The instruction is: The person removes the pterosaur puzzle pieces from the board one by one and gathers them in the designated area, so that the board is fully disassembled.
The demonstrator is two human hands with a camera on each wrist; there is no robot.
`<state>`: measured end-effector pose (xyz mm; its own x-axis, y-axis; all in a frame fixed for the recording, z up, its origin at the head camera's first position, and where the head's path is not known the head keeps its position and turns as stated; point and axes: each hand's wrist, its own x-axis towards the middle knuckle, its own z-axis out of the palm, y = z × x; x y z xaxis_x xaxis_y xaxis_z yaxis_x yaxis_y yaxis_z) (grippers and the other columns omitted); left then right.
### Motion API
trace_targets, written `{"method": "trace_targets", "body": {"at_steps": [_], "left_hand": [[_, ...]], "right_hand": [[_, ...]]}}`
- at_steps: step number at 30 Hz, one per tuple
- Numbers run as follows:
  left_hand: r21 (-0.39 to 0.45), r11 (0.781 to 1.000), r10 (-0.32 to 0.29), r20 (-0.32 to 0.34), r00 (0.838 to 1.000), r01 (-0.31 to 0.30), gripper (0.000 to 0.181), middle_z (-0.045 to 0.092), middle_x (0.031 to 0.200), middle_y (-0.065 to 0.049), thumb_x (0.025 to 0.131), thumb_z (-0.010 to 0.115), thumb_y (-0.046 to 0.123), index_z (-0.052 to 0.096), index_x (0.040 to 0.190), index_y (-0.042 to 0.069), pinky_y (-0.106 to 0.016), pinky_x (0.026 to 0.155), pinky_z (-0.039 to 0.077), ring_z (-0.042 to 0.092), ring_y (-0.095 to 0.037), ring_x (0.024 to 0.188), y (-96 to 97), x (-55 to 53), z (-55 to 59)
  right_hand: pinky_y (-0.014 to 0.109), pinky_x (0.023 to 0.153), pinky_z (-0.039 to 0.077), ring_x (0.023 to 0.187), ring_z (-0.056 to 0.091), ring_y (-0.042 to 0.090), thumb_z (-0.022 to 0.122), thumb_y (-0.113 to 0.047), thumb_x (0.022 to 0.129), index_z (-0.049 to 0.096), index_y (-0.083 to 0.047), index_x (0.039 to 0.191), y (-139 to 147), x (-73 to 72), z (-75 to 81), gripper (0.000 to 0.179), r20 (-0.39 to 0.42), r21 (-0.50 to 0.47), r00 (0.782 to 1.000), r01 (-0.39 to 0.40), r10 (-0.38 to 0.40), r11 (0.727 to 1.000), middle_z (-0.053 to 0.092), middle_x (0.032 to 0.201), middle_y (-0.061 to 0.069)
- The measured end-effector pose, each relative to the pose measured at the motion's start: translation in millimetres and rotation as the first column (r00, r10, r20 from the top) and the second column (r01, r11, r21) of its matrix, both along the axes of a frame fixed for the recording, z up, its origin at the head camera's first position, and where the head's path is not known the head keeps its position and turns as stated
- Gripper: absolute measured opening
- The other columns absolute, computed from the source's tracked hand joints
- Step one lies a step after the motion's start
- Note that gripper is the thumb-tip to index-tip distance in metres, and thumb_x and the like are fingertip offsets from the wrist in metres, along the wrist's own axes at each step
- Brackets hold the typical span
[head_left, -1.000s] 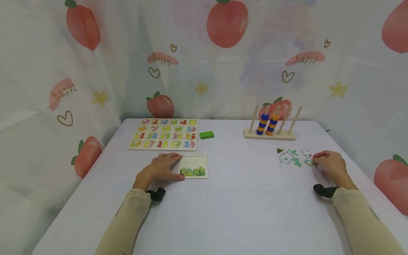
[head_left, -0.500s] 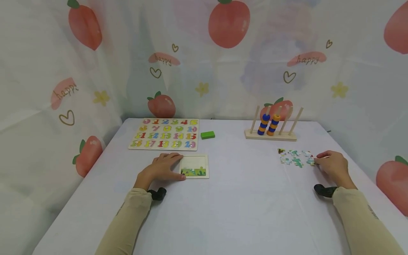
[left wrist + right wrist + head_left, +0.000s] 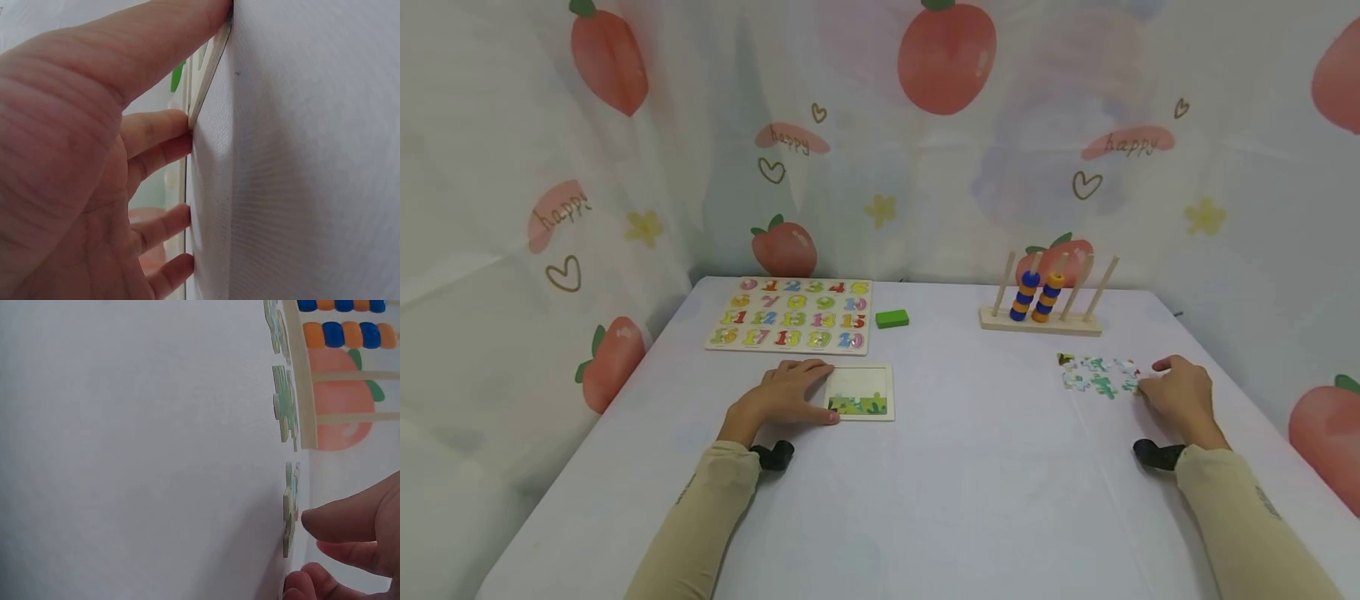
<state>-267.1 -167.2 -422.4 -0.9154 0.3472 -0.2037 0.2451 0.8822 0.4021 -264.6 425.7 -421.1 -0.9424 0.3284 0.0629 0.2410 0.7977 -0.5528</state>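
- Head: your L hand, fingers spread, touches puzzle frame on bench; your R hand, thumb & index apart, is beside loose puzzle pcs.
- L wrist: your thumb's at frame edge.
- R wrist: your thumb's nr pcs, bead rack beyond.

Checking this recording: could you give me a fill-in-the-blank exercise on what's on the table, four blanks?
1. The puzzle tray is touched by the person's ____.
2. In the head view, the right hand is at the ____ side of the loose puzzle pieces.
3. The block beside the number board is coloured ____.
4. The beads on the rack are orange and ____.

Missing words: left hand; right; green; blue.
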Motion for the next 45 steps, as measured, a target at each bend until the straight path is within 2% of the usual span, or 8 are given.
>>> {"method": "trace_targets", "body": {"at_steps": [5, 12, 15, 21, 26, 30, 34, 45], "left_hand": [[-0.003, 1.000, -0.010, 0.005, 1.000, 0.010, 0.095, 0.034, 0.172, -0.008, 0.090, 0.081, 0.057, 0.041, 0.167, 0.017, -0.064, 0.126, 0.019, 0.025, -0.040, 0.154, 0.6, -0.8, -0.3], [-0.010, 1.000, -0.003, 0.005, 1.000, 0.003, 0.096, 0.034, 0.172, -0.007, 0.090, 0.081, 0.059, 0.041, 0.167, 0.018, -0.064, 0.126, 0.021, 0.026, -0.039, 0.153, -0.4, -1.4, -1.7], [-0.014, 1.000, -0.001, 0.002, 1.000, 0.001, 0.097, 0.034, 0.172, -0.006, 0.089, 0.080, 0.061, 0.041, 0.167, 0.019, -0.063, 0.125, 0.022, 0.027, -0.038, 0.153, -0.7, -0.9, -2.2], [-0.009, 1.000, 0.002, 0.008, 1.000, -0.002, 0.097, 0.033, 0.172, -0.007, 0.089, 0.080, 0.061, 0.040, 0.167, 0.019, -0.063, 0.126, 0.021, 0.026, -0.038, 0.153, -0.5, -1.4, -2.2], [-0.005, 1.000, -0.003, 0.017, 1.000, 0.003, 0.096, 0.032, 0.173, -0.009, 0.091, 0.079, 0.059, 0.039, 0.168, 0.017, -0.063, 0.127, 0.018, 0.025, -0.039, 0.154, 0.4, 0.7, -0.3], [-0.004, 1.000, -0.006, 0.023, 1.000, 0.006, 0.097, 0.031, 0.173, -0.009, 0.090, 0.078, 0.060, 0.038, 0.168, 0.016, -0.063, 0.127, 0.017, 0.024, -0.038, 0.154, 0.1, 1.5, 1.5], [-0.005, 1.000, -0.010, 0.030, 1.000, 0.010, 0.098, 0.032, 0.173, -0.008, 0.090, 0.078, 0.061, 0.038, 0.168, 0.016, -0.063, 0.127, 0.017, 0.024, -0.038, 0.154, 0.3, 1.4, 3.9], [-0.029, 1.000, -0.001, 0.049, 0.999, 0.002, 0.099, 0.030, 0.174, -0.006, 0.090, 0.078, 0.059, 0.036, 0.169, 0.018, -0.061, 0.127, 0.016, 0.022, -0.037, 0.155, 1.9, 0.5, 2.5]], "right_hand": [[0.043, 0.073, 0.046, 0.109, 0.052, 0.052, 0.051, -0.014, 0.105, 0.048, 0.019, 0.134, -4, 2.2, 6.2, 0.044, 0.035, -0.087, 0.999, 0.042, -0.039, 0.995, 0.053, 0.122, 0.040], [0.040, 0.078, 0.047, 0.117, 0.053, 0.051, 0.046, -0.021, 0.110, 0.048, 0.015, 0.142, -28, -2.7, 18.8, 0.048, -0.007, -0.177, 0.999, 0.030, -0.032, 0.984, 0.052, 0.136, 0.038], [0.041, 0.083, 0.049, 0.122, 0.053, 0.049, 0.046, -0.024, 0.112, 0.048, 0.013, 0.146, -46, -5.2, 26.2, 0.050, -0.025, -0.264, 1.000, -0.002, -0.005, 0.965, 0.052, 0.141, 0.036], [0.039, 0.093, 0.053, 0.128, 0.052, 0.045, 0.045, -0.030, 0.115, 0.044, 0.010, 0.152, -79, -10.1, 34.5, 0.055, -0.041, -0.416, 0.996, -0.093, 0.083, 0.905, 0.049, 0.147, 0.033], [0.036, 0.093, 0.054, 0.121, 0.056, 0.040, 0.046, -0.032, 0.115, 0.046, 0.009, 0.153, -101, -14.4, 34.4, 0.055, -0.037, -0.450, 0.989, -0.147, 0.145, 0.881, 0.050, 0.147, 0.031], [0.027, 0.088, 0.056, 0.114, 0.061, 0.033, 0.049, -0.029, 0.115, 0.047, 0.009, 0.153, -119, -17.1, 34.4, 0.054, -0.050, -0.473, 0.978, -0.201, 0.202, 0.858, 0.052, 0.147, 0.031], [0.021, 0.086, 0.056, 0.115, 0.064, 0.030, 0.050, -0.026, 0.115, 0.046, 0.010, 0.153, -139, -17.4, 36.0, 0.052, -0.064, -0.490, 0.962, -0.263, 0.266, 0.831, 0.050, 0.150, 0.033], [0.023, 0.082, 0.058, 0.109, 0.069, 0.032, 0.055, -0.018, 0.113, 0.055, 0.010, 0.145, -196, -19.4, 33.3, 0.042, -0.098, -0.491, 0.911, -0.395, 0.402, 0.776, 0.060, 0.138, 0.033]]}}
